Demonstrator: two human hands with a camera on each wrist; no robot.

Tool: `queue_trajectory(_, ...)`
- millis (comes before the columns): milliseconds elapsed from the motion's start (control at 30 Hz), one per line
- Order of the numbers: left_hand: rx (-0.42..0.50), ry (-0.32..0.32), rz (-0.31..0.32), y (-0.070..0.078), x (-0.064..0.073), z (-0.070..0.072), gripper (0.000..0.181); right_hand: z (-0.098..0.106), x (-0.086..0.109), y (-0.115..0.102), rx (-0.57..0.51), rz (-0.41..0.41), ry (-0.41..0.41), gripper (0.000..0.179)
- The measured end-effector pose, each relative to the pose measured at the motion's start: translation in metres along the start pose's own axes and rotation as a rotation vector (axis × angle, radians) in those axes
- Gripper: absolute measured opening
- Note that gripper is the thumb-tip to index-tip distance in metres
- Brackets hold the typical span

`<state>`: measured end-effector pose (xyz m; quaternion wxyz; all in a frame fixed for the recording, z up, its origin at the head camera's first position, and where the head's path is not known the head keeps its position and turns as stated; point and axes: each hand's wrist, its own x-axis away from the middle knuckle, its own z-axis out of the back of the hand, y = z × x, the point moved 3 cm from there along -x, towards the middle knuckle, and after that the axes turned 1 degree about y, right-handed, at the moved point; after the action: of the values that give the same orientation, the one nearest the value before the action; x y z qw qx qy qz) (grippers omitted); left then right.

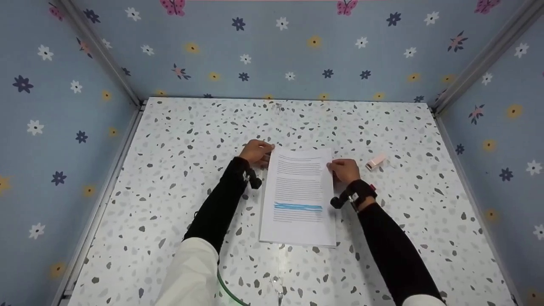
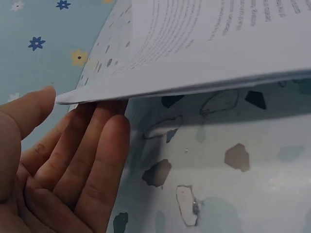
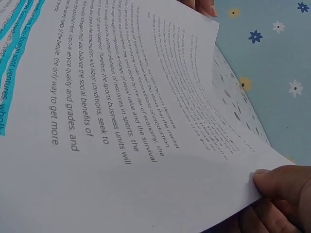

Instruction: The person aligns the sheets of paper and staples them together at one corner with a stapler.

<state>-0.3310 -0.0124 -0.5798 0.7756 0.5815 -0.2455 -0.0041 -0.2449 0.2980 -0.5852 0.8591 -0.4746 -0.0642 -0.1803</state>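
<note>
Printed sheets of paper [image 1: 297,233], several in a stack, lie lengthwise in front of me, with blue highlighter lines [image 1: 298,207] across the lower text. At the upper left corner my left hand [image 1: 257,153] holds the sheets; in the left wrist view its fingers [image 2: 104,155] lie beneath the paper and the thumb meets the corner. My right hand [image 1: 345,170] pinches the right edge near the top, thumb [image 3: 272,182] above and curled fingers below. Along this side the paper bends upward, and its far edge is lifted off the table.
A small pale pink object [image 1: 375,162] with a dark opening lies right of my right hand. The white speckled table [image 1: 170,191] meets blue flowered panels [image 1: 263,42] at the back and both sides. A green cable [image 1: 227,289] runs near my left sleeve.
</note>
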Motion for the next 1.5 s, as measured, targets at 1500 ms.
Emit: queue_trajectory(1500,-0.145,-0.042,-0.068,-0.027,-0.012,-0.003,0.046,0.016,0.0,0.003,-0.187,-0.078,-0.02,0.03)
